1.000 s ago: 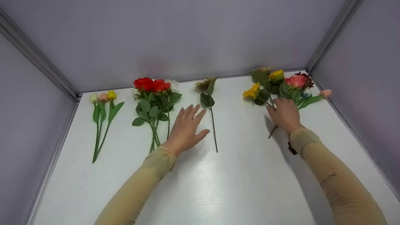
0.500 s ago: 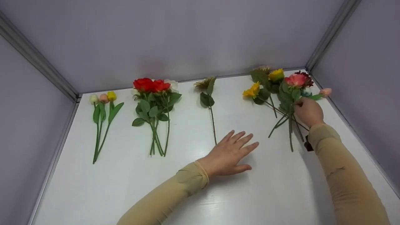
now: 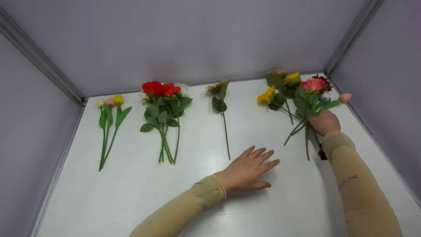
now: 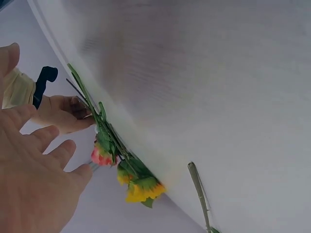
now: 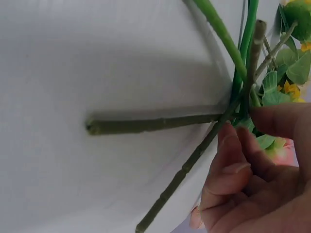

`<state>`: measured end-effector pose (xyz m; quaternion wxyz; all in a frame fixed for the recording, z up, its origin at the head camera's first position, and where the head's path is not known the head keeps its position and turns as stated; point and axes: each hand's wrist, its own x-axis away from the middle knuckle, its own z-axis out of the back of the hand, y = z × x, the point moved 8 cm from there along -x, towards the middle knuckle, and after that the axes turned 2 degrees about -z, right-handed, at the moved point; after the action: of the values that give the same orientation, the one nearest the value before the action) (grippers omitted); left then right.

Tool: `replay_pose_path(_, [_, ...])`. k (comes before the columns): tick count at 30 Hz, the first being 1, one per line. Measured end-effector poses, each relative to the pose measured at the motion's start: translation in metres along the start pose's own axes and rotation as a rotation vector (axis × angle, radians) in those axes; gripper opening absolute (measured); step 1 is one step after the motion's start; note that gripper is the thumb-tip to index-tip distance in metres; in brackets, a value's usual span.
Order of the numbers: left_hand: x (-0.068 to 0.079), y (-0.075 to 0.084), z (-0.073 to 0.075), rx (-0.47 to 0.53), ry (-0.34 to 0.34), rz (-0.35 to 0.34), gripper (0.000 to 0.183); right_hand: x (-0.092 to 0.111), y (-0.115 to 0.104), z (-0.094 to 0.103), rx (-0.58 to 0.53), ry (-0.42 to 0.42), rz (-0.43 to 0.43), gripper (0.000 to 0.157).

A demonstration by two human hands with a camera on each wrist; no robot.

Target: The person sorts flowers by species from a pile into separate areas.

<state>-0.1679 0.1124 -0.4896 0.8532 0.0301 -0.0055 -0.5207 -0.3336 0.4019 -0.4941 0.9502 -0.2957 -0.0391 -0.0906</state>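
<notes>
At the right of the head view lies a mixed pile of artificial flowers: a pink bloom (image 3: 313, 84), yellow sunflowers (image 3: 265, 95), a dark red bloom (image 3: 326, 85) and a peach tulip (image 3: 345, 97). My right hand (image 3: 325, 122) reaches into their crossed stems; in the right wrist view its thumb and fingertips pinch at a brownish-green stem (image 5: 187, 165). Which bloom that stem bears I cannot tell. My left hand (image 3: 246, 173), fingers spread and holding nothing, hovers low over the white table, close to the end of a single brownish flower's stem (image 3: 226, 135).
Three tulips (image 3: 107, 131), white, peach and yellow, lie at the left of the table (image 3: 98, 204). Beside them is a bunch of red roses (image 3: 153, 88) and white ones, stems toward me. Grey panels (image 3: 204, 39) wall the back and both sides.
My left hand has moved from beside the roses rightward and toward me, past the single flower. The right hand has shifted right, from the sunflower stems to the stems under the pink bloom.
</notes>
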Motion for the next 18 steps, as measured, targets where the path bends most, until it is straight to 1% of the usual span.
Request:
replay_pose_path(2, [0.001,-0.001,-0.001,0.004,0.003,0.003,0.076,0.001,0.003,-0.001,-0.024,-0.034,-0.030,0.060])
replay_pose_path(4, [0.001,-0.001,-0.001,0.007,0.003,0.002,0.076,0.003,0.006,-0.002,-0.045,-0.042,-0.051,0.057])
replay_pose_path(8, [0.001,0.000,-0.001,0.011,0.001,-0.005,0.076,0.004,0.011,-0.001,-0.061,-0.015,-0.074,0.053])
replay_pose_path(11, [0.001,0.001,-0.002,0.015,-0.001,-0.008,0.076,0.005,0.015,0.001,-0.080,0.019,-0.092,0.044])
replay_pose_path(14, [0.001,0.000,-0.003,0.022,-0.011,-0.004,0.076,0.006,0.020,0.003,-0.135,0.033,-0.131,0.032])
replay_pose_path(18, [0.001,-0.001,-0.005,0.039,-0.027,0.003,0.076,0.010,0.026,0.008,-0.212,0.033,-0.173,0.030])
